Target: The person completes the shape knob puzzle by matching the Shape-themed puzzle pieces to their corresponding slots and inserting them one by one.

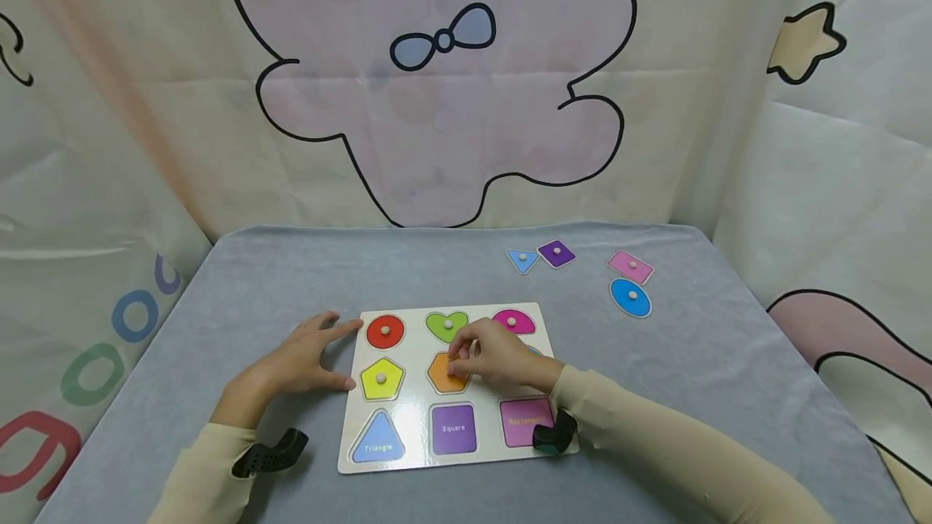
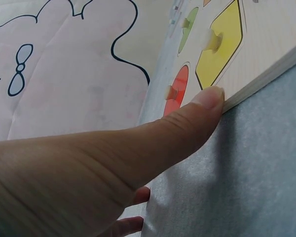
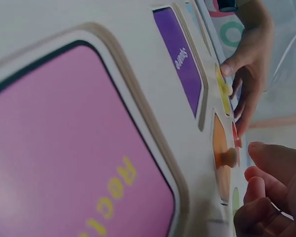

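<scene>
A white shape puzzle board (image 1: 417, 431) lies on the cloth. My left hand (image 1: 298, 358) rests at its left edge, fingers spread; in the left wrist view the thumb (image 2: 182, 123) touches the edge beside the yellow pentagon (image 2: 227, 37). Over the board, my right hand (image 1: 502, 358) has its fingers bent near the orange hexagon (image 1: 444, 381). The right wrist view shows a small gap between those fingertips (image 3: 255, 148) and the hexagon's knob (image 3: 230, 157). A red circle (image 1: 374, 335), green heart (image 1: 437, 320) and magenta semicircle (image 1: 523, 325) sit in the back row.
Labelled triangle (image 1: 379, 431), square (image 1: 453, 439) and rectangle (image 1: 520, 412) recesses line the near row. Behind the board lie a loose blue triangle (image 1: 521, 267), purple square (image 1: 551, 255), pink rectangle (image 1: 626, 268) and blue oval (image 1: 624, 297). A printed curtain (image 1: 451, 120) hangs behind the table.
</scene>
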`<state>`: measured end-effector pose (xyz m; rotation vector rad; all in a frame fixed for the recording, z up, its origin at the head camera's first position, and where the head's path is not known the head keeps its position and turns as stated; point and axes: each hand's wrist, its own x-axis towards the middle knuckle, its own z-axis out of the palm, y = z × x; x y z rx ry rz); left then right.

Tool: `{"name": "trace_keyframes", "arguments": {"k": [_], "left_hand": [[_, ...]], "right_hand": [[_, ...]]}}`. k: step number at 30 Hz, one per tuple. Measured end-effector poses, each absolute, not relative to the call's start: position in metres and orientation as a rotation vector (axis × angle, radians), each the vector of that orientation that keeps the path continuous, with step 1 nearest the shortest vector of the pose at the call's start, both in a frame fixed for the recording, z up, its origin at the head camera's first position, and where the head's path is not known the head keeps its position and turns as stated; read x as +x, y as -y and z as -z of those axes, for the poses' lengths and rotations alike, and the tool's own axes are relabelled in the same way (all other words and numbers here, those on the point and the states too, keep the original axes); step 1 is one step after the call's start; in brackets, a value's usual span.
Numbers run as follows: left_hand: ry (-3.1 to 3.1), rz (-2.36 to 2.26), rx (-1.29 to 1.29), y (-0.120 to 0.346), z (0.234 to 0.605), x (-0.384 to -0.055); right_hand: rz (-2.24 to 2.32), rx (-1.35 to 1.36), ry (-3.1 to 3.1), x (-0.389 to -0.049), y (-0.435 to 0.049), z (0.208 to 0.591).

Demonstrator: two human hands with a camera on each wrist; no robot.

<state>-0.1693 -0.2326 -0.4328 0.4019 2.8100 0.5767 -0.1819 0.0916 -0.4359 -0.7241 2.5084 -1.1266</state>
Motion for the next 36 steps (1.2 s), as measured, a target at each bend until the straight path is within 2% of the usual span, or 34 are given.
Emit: {"name": "trace_keyframes", "arguments": {"k": [11, 36], "left_hand": [[-2.817, -0.563, 0.404, 0.235, 0.436, -0.168], [-2.809, -0.569, 0.411, 0.233, 0.436, -0.170]], "right_hand": [[1.182, -0.797, -2.524, -0.195, -0.110, 0.426], [1.281, -0.603, -2.679, -0.213, -0.179, 0.417]]}}
